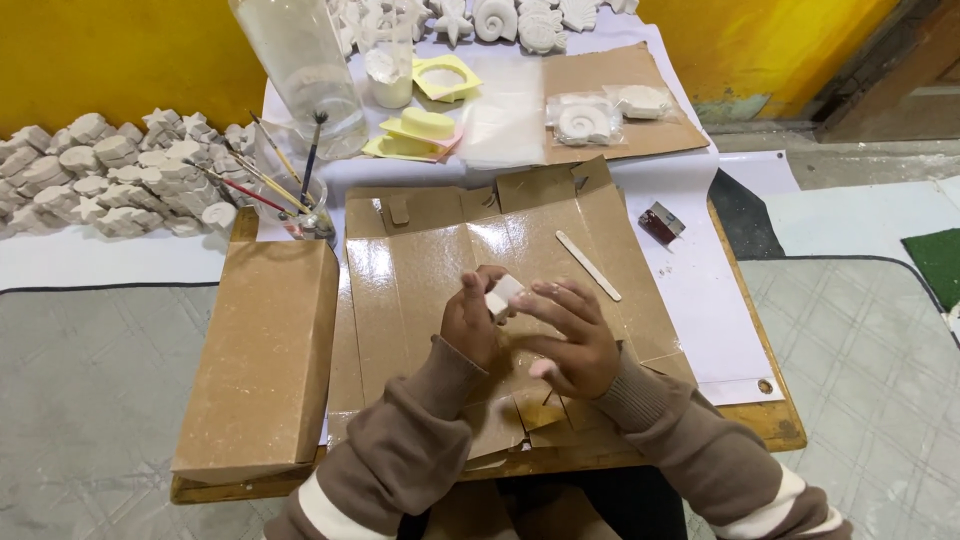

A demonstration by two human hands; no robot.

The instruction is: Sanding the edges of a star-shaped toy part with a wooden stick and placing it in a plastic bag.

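My left hand and my right hand meet over a flattened glossy cardboard sheet on a small wooden table. Between their fingertips sits a small white plaster piece. The left hand grips it from the left; the right hand's fingers touch it from the right, spread over it. A flat wooden stick lies on the cardboard just beyond my right hand. Both arms wear brown sleeves with white stripes.
A closed brown cardboard box lies at the left. A jar of paintbrushes and a large clear bottle stand behind it. Yellow moulds, bagged plaster shells and a small dark sharpener lie farther back. Many white plaster figures line the floor.
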